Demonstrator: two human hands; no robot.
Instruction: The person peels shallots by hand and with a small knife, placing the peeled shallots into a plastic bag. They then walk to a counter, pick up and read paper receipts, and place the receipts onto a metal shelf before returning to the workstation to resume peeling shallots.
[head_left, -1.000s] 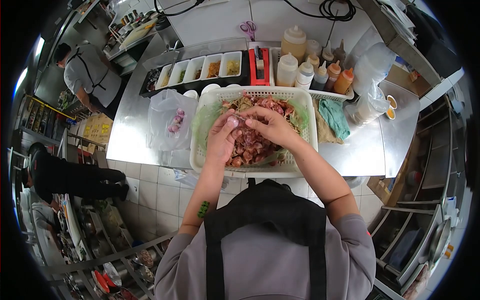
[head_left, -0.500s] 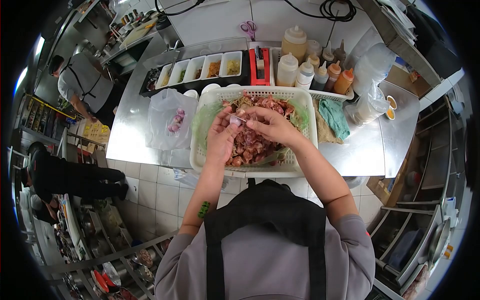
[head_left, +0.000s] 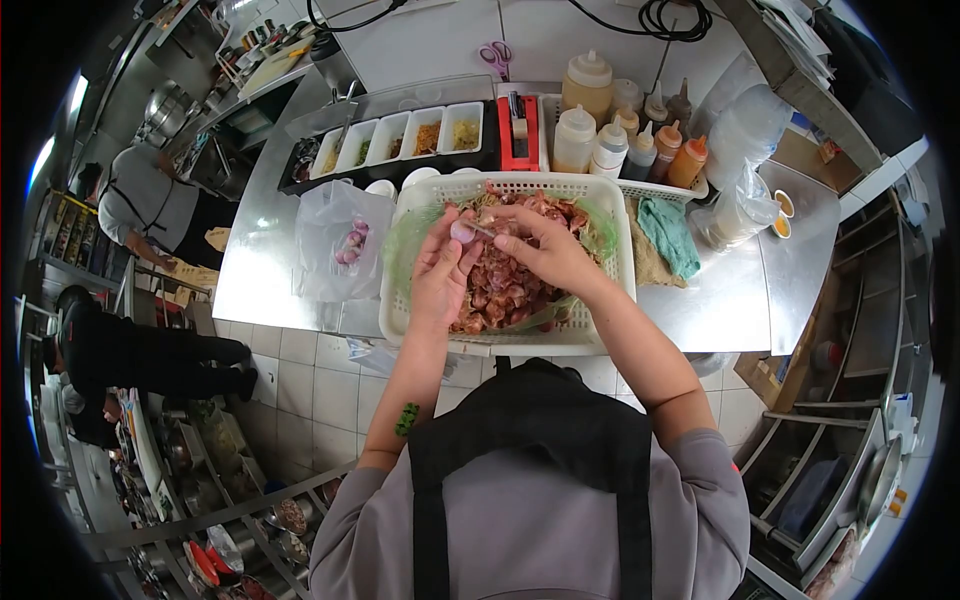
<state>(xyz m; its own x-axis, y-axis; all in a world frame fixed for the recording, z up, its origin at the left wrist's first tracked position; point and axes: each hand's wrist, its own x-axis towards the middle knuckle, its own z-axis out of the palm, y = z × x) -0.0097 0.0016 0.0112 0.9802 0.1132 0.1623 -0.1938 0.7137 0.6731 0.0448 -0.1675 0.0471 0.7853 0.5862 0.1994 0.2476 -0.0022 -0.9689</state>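
Over a white perforated basket [head_left: 397,325] my left hand [head_left: 438,275] pinches a pale purple shallot [head_left: 463,232] between thumb and fingers. My right hand [head_left: 540,250] is closed on a small knife [head_left: 482,230], its thin end at the shallot. Brown-red unpeeled shallots [head_left: 495,300] and loose skins fill the basket, partly on a green plastic bag [head_left: 598,235]. Left of the basket, a clear plastic bag [head_left: 325,235] holds several peeled purple shallots [head_left: 352,242].
Behind the basket are a tray of condiment tubs [head_left: 430,135], a red tape dispenser [head_left: 520,140] and squeeze bottles [head_left: 610,148]. A green cloth [head_left: 668,235] lies at the right. Two people [head_left: 160,200] [head_left: 150,350] are at the left.
The shallot in my left hand now shows more of its smooth face, and my right hand has shifted slightly. The upper co-worker at the left has moved down and left, bending forward.
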